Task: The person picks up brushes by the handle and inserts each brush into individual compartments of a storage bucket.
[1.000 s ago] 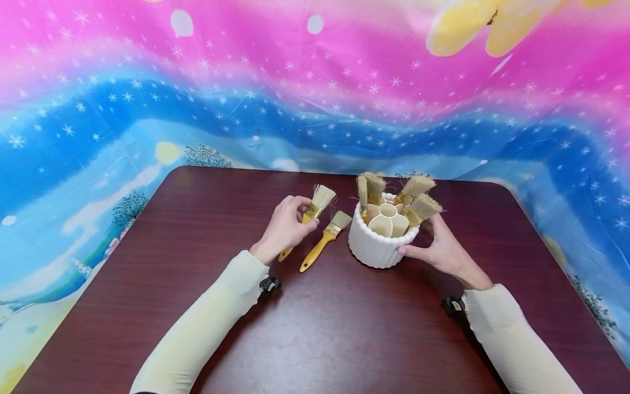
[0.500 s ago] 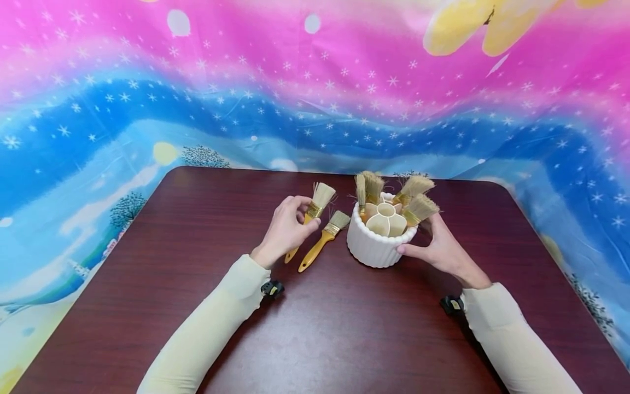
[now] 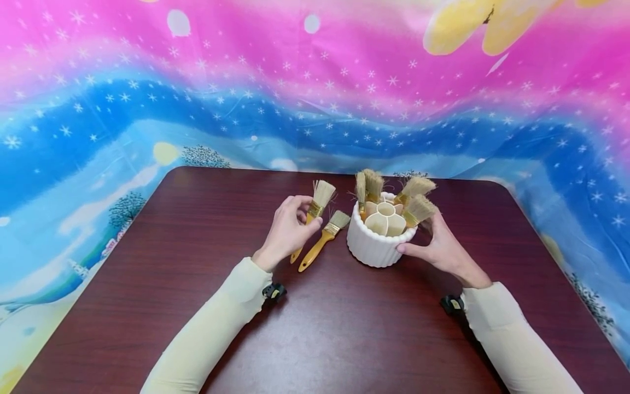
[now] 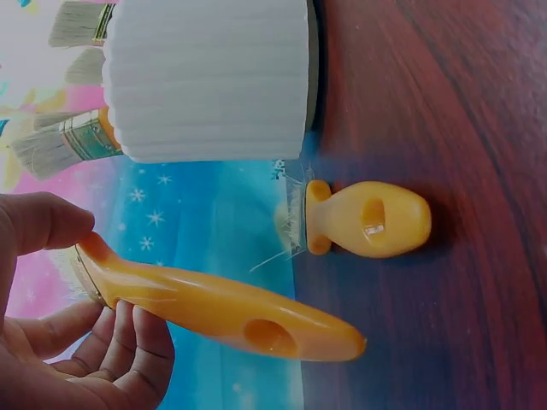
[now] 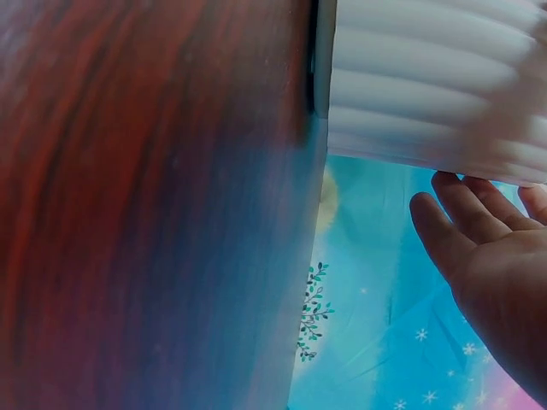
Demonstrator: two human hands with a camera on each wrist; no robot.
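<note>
My left hand [image 3: 289, 227] pinches a flat paintbrush [image 3: 322, 195] near its metal ferrule, bristles up; in the left wrist view its yellow handle [image 4: 231, 303] hangs at a slant above the table. A second paintbrush [image 3: 317, 249] lies on the table just right of it, bristles pointing away. Further right stands a white ribbed brush holder [image 3: 379, 249] with a flower-shaped divider. Several paintbrushes [image 3: 372, 183] stand in its outer slots, bristles up. My right hand [image 3: 440, 246] holds the holder's right side, thumb at the front below the rim; fingertips [image 5: 449, 184] meet the ribbed wall in the right wrist view.
The dark reddish-brown table [image 3: 325, 339] has rounded far corners. Behind it hangs a pink and blue patterned cloth [image 3: 275, 98], close to the table's far edge. A small black device [image 3: 274, 291] sits at the left wrist, another device [image 3: 451, 304] at the right.
The paintbrush in my left hand has swung more upright, its handle end shifting right toward the lying brush. My right hand stays at the holder, which has barely moved.
</note>
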